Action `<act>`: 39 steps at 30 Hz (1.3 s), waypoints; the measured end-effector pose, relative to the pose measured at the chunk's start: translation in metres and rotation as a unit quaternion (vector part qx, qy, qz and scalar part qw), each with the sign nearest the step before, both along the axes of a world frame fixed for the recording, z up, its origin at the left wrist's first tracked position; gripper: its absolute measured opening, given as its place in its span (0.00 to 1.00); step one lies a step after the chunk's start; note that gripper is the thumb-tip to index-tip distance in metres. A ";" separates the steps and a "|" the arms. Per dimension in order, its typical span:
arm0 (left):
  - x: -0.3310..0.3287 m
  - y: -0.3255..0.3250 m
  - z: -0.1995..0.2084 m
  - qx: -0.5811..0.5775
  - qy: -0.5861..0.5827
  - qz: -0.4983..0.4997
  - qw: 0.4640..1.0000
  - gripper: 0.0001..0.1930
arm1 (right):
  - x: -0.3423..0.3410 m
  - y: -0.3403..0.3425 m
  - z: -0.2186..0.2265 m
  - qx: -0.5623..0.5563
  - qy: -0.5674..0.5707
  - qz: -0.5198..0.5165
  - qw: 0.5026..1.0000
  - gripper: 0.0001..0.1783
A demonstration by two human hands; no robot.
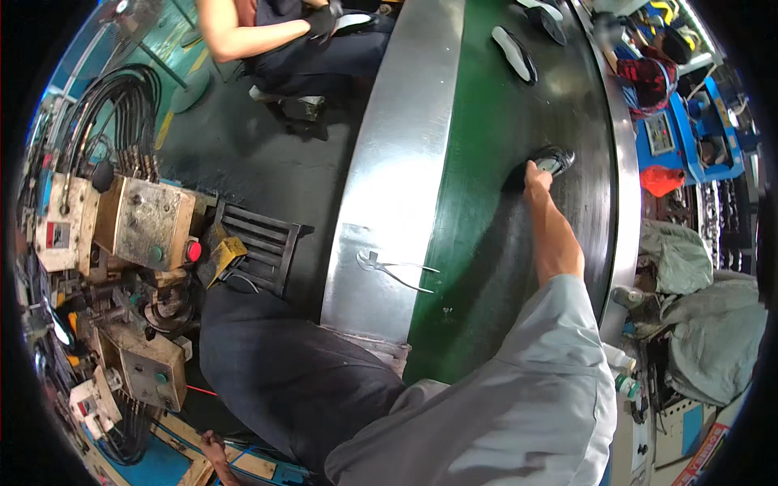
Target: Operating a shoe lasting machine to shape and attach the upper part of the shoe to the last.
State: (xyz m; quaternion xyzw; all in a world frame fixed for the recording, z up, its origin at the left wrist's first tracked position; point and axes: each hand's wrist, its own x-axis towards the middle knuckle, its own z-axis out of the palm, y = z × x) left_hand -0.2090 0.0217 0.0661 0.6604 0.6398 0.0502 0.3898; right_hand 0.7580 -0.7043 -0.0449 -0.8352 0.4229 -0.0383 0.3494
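Stretched far forward over the conveyor belt [478, 324], my right hand [536, 175] is closed on a dark, shiny shoe [556, 159] with a pale inside. The shoe is at belt level; whether it rests on the belt I cannot tell. Low at the left, beside a wooden edge, is my left hand [212, 447]. It is small and dim there, so its finger pose is unclear. Metal pincers [374, 264] lie on the steel ledge [397, 170], their handles pointing right over the green strip of the belt.
Farther along the belt lie a shoe with a pale sole [514, 55] and more shoes. A seated person with a gloved hand [322, 23] holds a shoe at the top. A slatted stool [258, 243] and machine boxes [146, 219] stand left; grey cloth [713, 332] lies right.
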 end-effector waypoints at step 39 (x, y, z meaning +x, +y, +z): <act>0.260 -0.132 0.063 -0.022 -0.512 0.077 0.855 0.34 | -0.558 0.473 0.185 0.402 0.197 0.751 0.486 0.60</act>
